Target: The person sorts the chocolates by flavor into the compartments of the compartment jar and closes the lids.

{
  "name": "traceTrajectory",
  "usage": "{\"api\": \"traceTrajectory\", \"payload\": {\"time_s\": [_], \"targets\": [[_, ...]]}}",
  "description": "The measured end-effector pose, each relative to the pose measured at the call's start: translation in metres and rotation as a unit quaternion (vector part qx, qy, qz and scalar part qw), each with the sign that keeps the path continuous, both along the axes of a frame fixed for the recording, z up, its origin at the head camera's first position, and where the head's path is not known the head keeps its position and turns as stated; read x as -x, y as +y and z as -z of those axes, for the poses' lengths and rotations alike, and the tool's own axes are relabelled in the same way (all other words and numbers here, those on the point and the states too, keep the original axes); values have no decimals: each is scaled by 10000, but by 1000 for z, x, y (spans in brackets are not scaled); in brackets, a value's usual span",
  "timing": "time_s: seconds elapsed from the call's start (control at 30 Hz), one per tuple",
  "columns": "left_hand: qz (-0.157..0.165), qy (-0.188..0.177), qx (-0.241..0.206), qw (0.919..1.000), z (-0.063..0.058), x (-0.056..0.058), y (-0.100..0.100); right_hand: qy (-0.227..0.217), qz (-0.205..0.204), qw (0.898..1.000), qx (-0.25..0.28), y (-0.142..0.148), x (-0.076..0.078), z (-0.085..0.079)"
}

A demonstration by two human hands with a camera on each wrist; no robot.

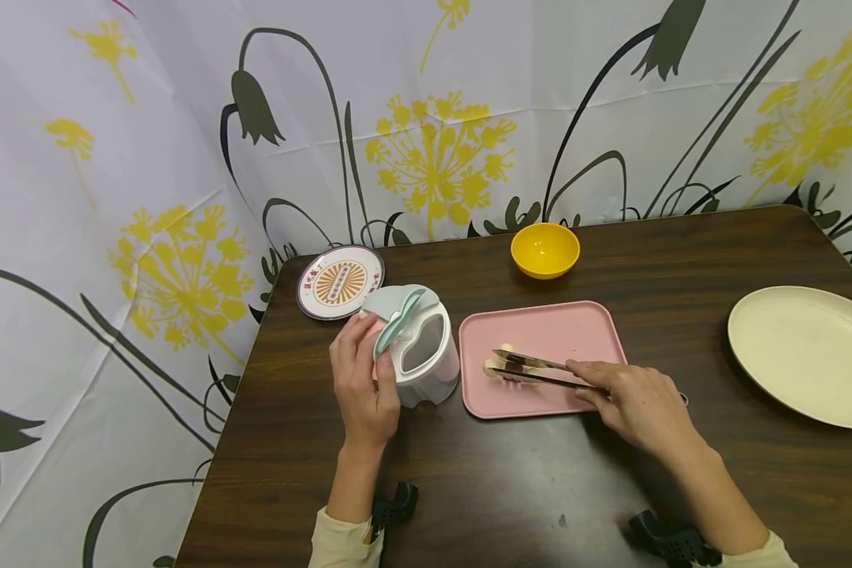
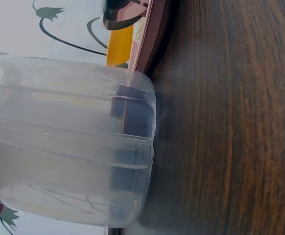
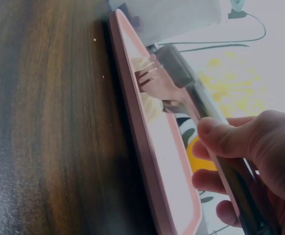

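My left hand grips a whitish translucent container by its left side, the thumb at the front of the lid. A teal-edged flap stands raised beside the lid's dark opening. In my right hand are metal tongs, held with thumb and fingers; one end is shaped like a fork, as the right wrist view shows. The tong tips reach over the left part of a pink tray. Small pale pieces lie on the tray right at these tips.
A yellow bowl stands behind the tray. Behind the container, a round patterned plate lies near the table's left edge. A large cream plate is at the right. The wooden table meets a flower-printed cloth at the back.
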State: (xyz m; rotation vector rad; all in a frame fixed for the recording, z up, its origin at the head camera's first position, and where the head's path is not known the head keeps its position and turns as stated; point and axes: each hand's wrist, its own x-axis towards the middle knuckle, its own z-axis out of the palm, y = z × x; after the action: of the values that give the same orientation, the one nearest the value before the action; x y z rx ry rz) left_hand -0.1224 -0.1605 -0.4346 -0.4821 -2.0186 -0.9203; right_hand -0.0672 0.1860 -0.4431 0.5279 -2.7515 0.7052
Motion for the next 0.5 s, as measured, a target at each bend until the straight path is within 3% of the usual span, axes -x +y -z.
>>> {"api": "traceTrajectory", "payload": {"time_s": [0.5], "targets": [[0, -11, -16, 10000, 1, 0, 0, 148, 19, 9999, -8, -3, 1, 3]]}}
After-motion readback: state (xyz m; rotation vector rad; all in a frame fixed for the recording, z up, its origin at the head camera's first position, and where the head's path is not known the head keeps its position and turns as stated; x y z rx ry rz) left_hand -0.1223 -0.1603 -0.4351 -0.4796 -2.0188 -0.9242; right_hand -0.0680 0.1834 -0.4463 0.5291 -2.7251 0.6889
